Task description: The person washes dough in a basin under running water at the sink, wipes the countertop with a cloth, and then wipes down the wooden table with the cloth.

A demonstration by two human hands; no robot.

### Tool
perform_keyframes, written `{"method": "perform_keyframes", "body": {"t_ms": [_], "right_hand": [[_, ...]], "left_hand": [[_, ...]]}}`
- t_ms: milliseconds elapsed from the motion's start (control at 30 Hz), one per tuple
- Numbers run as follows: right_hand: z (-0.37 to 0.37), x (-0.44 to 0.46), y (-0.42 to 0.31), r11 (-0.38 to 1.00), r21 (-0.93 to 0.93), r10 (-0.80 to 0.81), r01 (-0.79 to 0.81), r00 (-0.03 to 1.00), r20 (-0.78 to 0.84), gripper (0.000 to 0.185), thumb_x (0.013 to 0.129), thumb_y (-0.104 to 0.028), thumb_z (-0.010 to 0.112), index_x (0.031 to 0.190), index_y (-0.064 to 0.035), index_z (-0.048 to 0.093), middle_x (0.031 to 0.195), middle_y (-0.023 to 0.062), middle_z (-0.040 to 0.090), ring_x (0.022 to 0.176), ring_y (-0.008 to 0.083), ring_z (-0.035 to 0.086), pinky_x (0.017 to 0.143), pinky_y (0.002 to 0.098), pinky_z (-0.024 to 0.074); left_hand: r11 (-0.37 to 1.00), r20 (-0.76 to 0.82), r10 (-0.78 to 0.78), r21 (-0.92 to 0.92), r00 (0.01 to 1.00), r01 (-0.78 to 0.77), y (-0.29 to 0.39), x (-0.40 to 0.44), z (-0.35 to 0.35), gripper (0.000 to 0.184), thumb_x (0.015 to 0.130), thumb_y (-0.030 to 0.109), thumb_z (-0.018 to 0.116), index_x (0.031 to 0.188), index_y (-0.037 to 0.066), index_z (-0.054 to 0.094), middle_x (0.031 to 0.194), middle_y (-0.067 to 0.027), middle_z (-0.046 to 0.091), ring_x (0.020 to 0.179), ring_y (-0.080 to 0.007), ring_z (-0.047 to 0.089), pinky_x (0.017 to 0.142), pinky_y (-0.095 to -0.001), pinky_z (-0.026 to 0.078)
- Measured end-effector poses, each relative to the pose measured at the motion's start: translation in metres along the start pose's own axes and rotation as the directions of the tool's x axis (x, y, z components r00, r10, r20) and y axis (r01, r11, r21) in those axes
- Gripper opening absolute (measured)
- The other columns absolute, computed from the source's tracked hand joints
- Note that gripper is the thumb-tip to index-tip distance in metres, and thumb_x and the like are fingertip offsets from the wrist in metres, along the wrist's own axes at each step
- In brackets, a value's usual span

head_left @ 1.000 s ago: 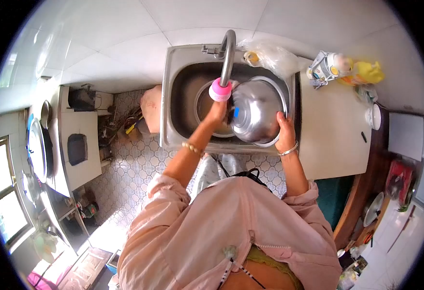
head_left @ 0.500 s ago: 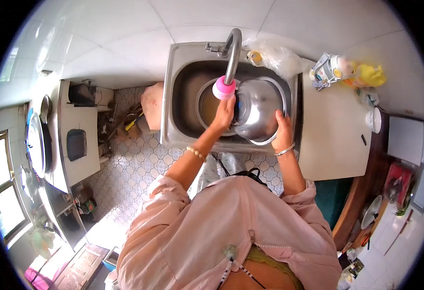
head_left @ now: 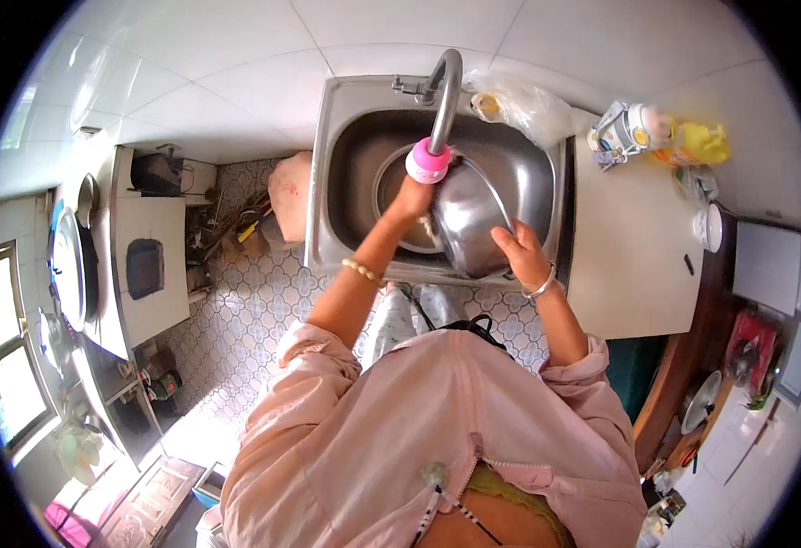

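Note:
A shiny metal bowl (head_left: 473, 219) is held tilted over the sink (head_left: 324, 183), its rim toward the right. My right hand (head_left: 525, 256) grips that rim, thumb up and fingers partly behind it. Against the bowl's left side is my left hand (head_left: 413, 198), just under the pink tap nozzle (head_left: 428, 162); its fingers are hidden by the nozzle and the bowl. Lower in the sink rests another round metal vessel (head_left: 384, 173), mostly covered by the bowl and my left arm. The curved tap (head_left: 453, 87) reaches over the basin.
Clear plastic bags (head_left: 533, 110) lie on the sink's back right corner. On the white counter (head_left: 629, 265) to the right stand a light-coloured bottle (head_left: 621, 132), a yellow bottle (head_left: 700, 143) and a white cup (head_left: 709, 228). A pinkish bag (head_left: 289, 196) sits left of the sink.
The bowl has turned and tipped, its rim now steeper and shifted left. My right hand has moved slightly down and left with it; my left hand has slid a little left.

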State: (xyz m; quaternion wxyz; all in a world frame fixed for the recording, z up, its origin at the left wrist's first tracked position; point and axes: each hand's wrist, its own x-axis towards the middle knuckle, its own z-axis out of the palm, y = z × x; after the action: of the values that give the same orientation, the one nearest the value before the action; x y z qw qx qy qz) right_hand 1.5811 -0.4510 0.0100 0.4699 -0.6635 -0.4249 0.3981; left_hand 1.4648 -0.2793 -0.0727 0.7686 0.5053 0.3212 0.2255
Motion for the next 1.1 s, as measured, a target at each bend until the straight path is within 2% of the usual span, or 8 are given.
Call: {"method": "perform_keyframes", "body": {"t_ms": [100, 367, 567, 633, 700, 733, 900, 1100], "right_hand": [[-0.007, 0.002, -0.008, 0.98, 0.195, -0.025, 0.037, 0.998, -0.059, 0.032, 0.088, -0.028, 0.045, 0.063, -0.0072, 0.041, 0.055, -0.007, 0.027, 0.05, 0.0053, 0.024, 0.044, 0.0228, 0.0212], [0.029, 0.024, 0.016, 0.79, -0.522, -0.349, 0.323, 0.936, 0.051, 0.022, 0.081, -0.021, 0.051, 0.07, -0.0017, 0.05, 0.062, 0.018, 0.053, 0.058, 0.0339, 0.055, 0.05, 0.0397, 0.042], [0.036, 0.011, 0.021, 0.535, -0.703, -0.249, 0.468, 0.883, 0.398, 0.013, 0.075, -0.016, 0.046, 0.069, -0.0056, 0.052, 0.068, 0.01, 0.058, 0.064, 0.0259, 0.059, 0.054, 0.0359, 0.0474], [0.045, 0.001, 0.03, 0.448, -0.686, -0.252, 0.573, 0.817, 0.518, 0.012, 0.076, -0.015, 0.047, 0.068, -0.0075, 0.052, 0.064, 0.0067, 0.056, 0.062, 0.0228, 0.058, 0.054, 0.0353, 0.0462], [0.053, 0.0, 0.032, 0.401, -0.716, -0.255, 0.571, 0.821, 0.511, 0.013, 0.076, -0.016, 0.046, 0.068, -0.0081, 0.052, 0.064, 0.0051, 0.056, 0.061, 0.0209, 0.058, 0.055, 0.0327, 0.0464], [0.054, 0.001, 0.029, 0.424, -0.718, -0.208, 0.553, 0.831, 0.517, 0.012, 0.076, -0.016, 0.047, 0.069, -0.0076, 0.053, 0.068, 0.0062, 0.057, 0.067, 0.0212, 0.059, 0.058, 0.0345, 0.0466], [0.028, 0.003, -0.009, 0.445, -0.663, -0.289, 0.603, 0.797, 0.531, 0.022, 0.07, -0.022, 0.059, 0.086, -0.0069, 0.056, 0.086, 0.0105, 0.058, 0.091, 0.0219, 0.054, 0.079, 0.0392, 0.0407], [-0.004, 0.007, 0.015, 0.802, -0.583, -0.4, 0.131, 0.843, -0.36, 0.055, 0.066, -0.023, 0.065, 0.111, 0.0001, 0.045, 0.101, 0.0172, 0.051, 0.101, 0.0301, 0.047, 0.088, 0.0388, 0.0386]], "left_hand": [[0.698, 0.168, -0.524, -0.478, 0.835, 0.534, -0.018, -0.02, -0.012, 0.037, 0.087, 0.036, 0.037, 0.102, 0.005, 0.052, 0.09, -0.0089, 0.059, 0.078, -0.023, 0.059, 0.073, -0.0399, 0.048], [0.357, 0.191, -0.497, -0.844, 0.847, 0.4, -0.041, -0.068, 0.057, 0.043, 0.087, 0.039, 0.031, 0.106, 0.005, 0.049, 0.104, -0.0111, 0.054, 0.096, -0.0262, 0.052, 0.087, -0.0426, 0.04], [0.644, 0.168, -0.371, -0.662, 0.913, 0.383, 0.007, -0.07, -0.001, 0.07, 0.083, 0.059, 0.022, 0.116, 0.001, 0.042, 0.116, -0.0156, 0.048, 0.107, -0.027, 0.047, 0.093, -0.0401, 0.035], [0.735, 0.014, -0.359, -0.612, 0.933, 0.292, -0.013, -0.066, -0.014, 0.046, 0.084, 0.04, 0.045, 0.108, 0.002, 0.047, 0.097, -0.012, 0.057, 0.087, -0.0242, 0.056, 0.077, -0.0344, 0.045], [0.971, -0.13, -0.219, 0.074, 0.967, 0.229, -0.028, -0.063, -0.025, 0.032, 0.075, 0.015, 0.057, 0.102, -0.001, 0.05, 0.085, -0.0092, 0.058, 0.074, -0.0182, 0.056, 0.065, -0.0299, 0.046], [0.969, -0.216, -0.223, 0.061, 0.951, 0.241, -0.029, -0.061, -0.026, 0.032, 0.066, 0.003, 0.055, 0.097, -0.003, 0.05, 0.079, -0.0082, 0.056, 0.069, -0.0148, 0.053, 0.061, -0.0286, 0.044], [0.941, -0.338, -0.147, 0.242, 0.93, 0.237, -0.025, -0.056, -0.037, 0.03, 0.065, 0.006, 0.055, 0.093, -0.003, 0.051, 0.079, -0.0078, 0.056, 0.069, -0.0151, 0.053, 0.061, -0.028, 0.043], [0.977, -0.326, -0.121, 0.13, 0.938, 0.171, -0.029, -0.05, -0.065, 0.025, 0.067, 0.006, 0.055, 0.089, -0.004, 0.052, 0.074, -0.0101, 0.057, 0.068, -0.0157, 0.053, 0.063, -0.0302, 0.044]]}}
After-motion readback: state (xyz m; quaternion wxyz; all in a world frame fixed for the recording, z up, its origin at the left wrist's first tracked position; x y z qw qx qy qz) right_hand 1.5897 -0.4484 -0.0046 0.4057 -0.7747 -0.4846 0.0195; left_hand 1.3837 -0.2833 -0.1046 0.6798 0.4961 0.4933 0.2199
